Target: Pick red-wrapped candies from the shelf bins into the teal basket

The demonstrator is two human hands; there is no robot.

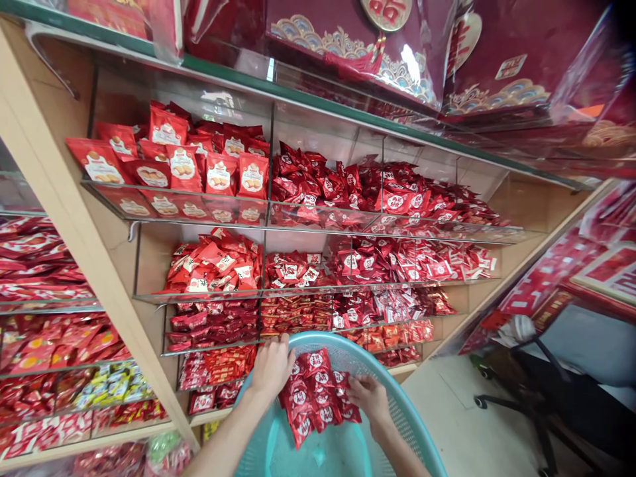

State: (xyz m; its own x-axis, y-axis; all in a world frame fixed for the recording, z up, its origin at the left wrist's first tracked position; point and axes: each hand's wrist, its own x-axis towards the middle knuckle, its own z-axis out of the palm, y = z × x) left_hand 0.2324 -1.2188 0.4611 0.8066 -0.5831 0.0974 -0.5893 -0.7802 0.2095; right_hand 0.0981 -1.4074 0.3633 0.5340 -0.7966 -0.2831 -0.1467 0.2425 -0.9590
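Observation:
My left hand (272, 366) is at the far left rim of a turquoise plastic basket (412, 414), its fingers curled over the edge and partly hidden. Inside the basket, a cluster of small red packets (320, 395) with round white labels lies side by side, like a joined sheet or a neat bunch. At the right edge of these packets, my right hand (370, 399) pinches one between thumb and fingers. The basket's turquoise bottom shows below the packets.
Glass-fronted shelves (322, 289) in front hold heaps of red packets, with biscuit packets (220, 174) at upper left. Dark red gift bags (342, 40) stand above. A wooden upright (99, 245) rises at left. An office chair (541, 397) stands at right on the tiled floor (450, 384).

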